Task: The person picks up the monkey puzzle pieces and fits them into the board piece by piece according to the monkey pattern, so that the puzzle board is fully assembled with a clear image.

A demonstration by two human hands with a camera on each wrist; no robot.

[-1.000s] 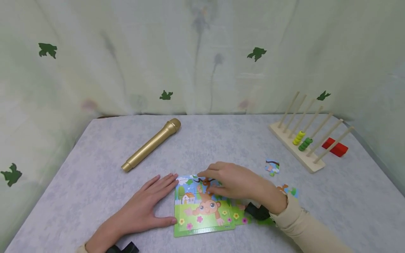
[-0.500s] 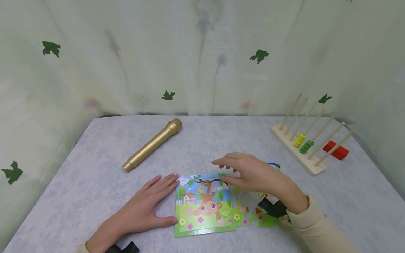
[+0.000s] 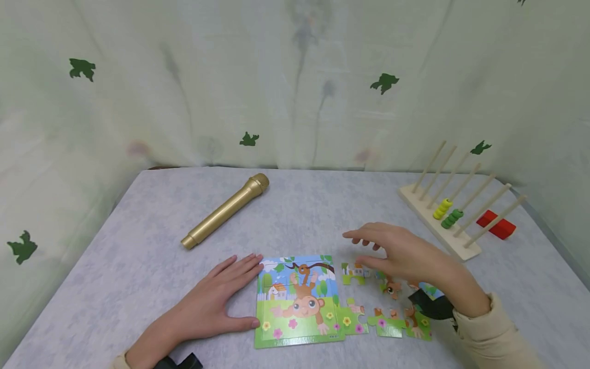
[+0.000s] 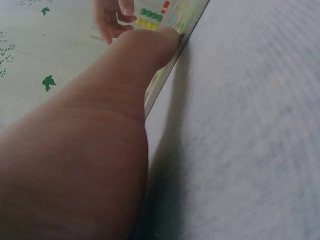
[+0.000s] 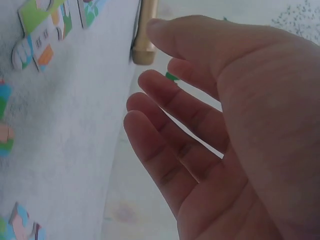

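A square monkey puzzle (image 3: 297, 307) lies flat near the front of the table. My left hand (image 3: 216, 300) rests on the table at its left side, fingertips and thumb at the edge; in the left wrist view the thumb (image 4: 167, 42) meets that edge. Over loose jigsaw pieces to the right hovers my right hand (image 3: 405, 256), its fingers relaxed and slightly bent. Nothing is held in it, as the right wrist view of the hand (image 5: 200, 135) shows. Below it lie a house piece (image 3: 354, 274), a flower piece (image 3: 352, 320) and several others, some partly hidden by the hand and wrist.
A gold microphone (image 3: 226, 211) lies at the back left. At the right stands a wooden peg rack (image 3: 440, 225) with yellow beads (image 3: 442, 209) and green beads (image 3: 452, 219). Behind the rack is a red block (image 3: 497, 224). A pale curtain (image 3: 276, 82) hangs behind the table.
My right hand has lifted off the puzzle's upper part and moved right, over the loose pieces, uncovering the picture. The left hand has stayed at the left edge.
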